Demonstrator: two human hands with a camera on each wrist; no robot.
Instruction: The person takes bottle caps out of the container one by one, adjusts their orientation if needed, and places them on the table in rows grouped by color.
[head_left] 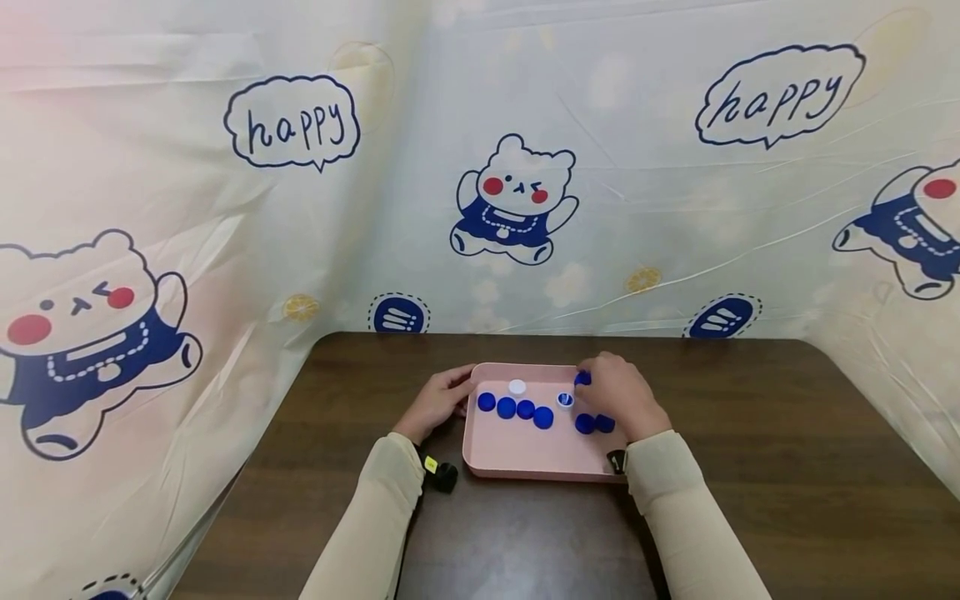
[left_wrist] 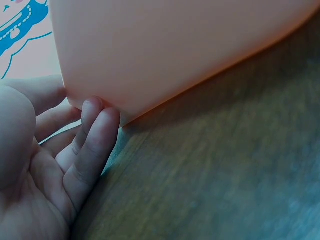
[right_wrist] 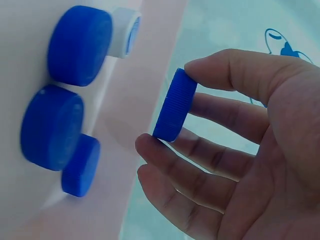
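Note:
A pink tray [head_left: 517, 454] stands on the dark wooden table. At its left edge my left hand [head_left: 438, 400] holds the side, thumb and fingertips against the outer wall of the tray [left_wrist: 175, 45] in the left wrist view. Over the tray's back right part, my right hand [head_left: 624, 396] pinches a ribbed blue bottle cap [right_wrist: 176, 105] between thumb and fingers, tilted on edge. Two blue caps [head_left: 585, 423] lie in the tray near that hand. Beside them is a small white cap with a blue centre [head_left: 565, 401].
Several blue caps [head_left: 526, 409] form a slanting row in the tray's left half. A white cap [head_left: 517, 387] lies just behind the row. The wooden table [head_left: 765, 450] reaches back to a printed curtain [head_left: 637, 192]. Wrist straps with black devices [head_left: 445, 477] sit at both cuffs.

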